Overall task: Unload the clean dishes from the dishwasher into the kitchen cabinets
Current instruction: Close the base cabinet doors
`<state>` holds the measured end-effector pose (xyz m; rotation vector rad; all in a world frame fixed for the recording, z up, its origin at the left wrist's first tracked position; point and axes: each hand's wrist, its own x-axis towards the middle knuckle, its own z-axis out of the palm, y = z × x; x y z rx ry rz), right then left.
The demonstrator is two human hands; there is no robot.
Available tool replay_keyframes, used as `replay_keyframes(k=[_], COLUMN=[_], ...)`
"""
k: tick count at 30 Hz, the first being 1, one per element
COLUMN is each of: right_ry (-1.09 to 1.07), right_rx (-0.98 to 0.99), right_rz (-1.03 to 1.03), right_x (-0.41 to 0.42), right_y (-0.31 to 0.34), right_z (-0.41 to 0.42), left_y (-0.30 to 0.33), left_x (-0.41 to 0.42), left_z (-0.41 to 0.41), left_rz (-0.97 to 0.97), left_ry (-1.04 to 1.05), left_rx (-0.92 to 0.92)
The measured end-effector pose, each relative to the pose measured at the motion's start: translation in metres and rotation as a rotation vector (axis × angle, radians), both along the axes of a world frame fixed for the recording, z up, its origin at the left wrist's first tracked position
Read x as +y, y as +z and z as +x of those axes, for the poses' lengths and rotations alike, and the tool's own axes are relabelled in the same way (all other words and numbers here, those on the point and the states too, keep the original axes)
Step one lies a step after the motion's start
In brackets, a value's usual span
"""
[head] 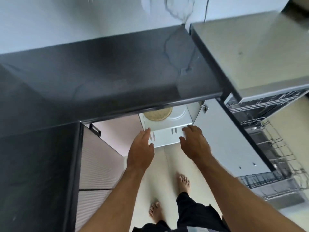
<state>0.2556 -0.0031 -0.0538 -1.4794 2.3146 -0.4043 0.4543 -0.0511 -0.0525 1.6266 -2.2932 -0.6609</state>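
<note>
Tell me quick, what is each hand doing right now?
Left hand: open, fingers straight against the white drawer front.
Right hand: open, fingers resting on the same drawer front.

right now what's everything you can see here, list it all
countertop: one, dark grey, across the upper half
drawer: one, white, pulled out under the countertop
plates: one tan, one white, inside the drawer, partly hidden
cabinet doors: one pink at left, one white open at right
dishwasher racks: wire, at right; contents too blurred to tell
floor: pale tiles
feet: two, bare, on the floor
hands: left and right, fingers straight, at the drawer front
</note>
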Motion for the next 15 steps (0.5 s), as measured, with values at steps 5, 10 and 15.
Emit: replay_keyframes(k=[5,10,15], right_ry=[-0.037,-0.053,-0.036], right_rx=[-0.003,0.035,0.067], right_rz=[-0.002,-0.045,-0.099], right_x=[0.019,0.015,0.019], right_y=[0.039,0.072,0.088], right_z=[-0.013,-0.037,-0.069], left_y=[0.031,0.056,0.069], left_x=[0.003,-0.01,-0.006], left_z=[0.004,-0.013,-0.039], left_rz=[-0.027,-0.092,-0.163], left_ry=[-0.095,-0.084,-0.074], left_rx=[-0.014,-0.015,0.004])
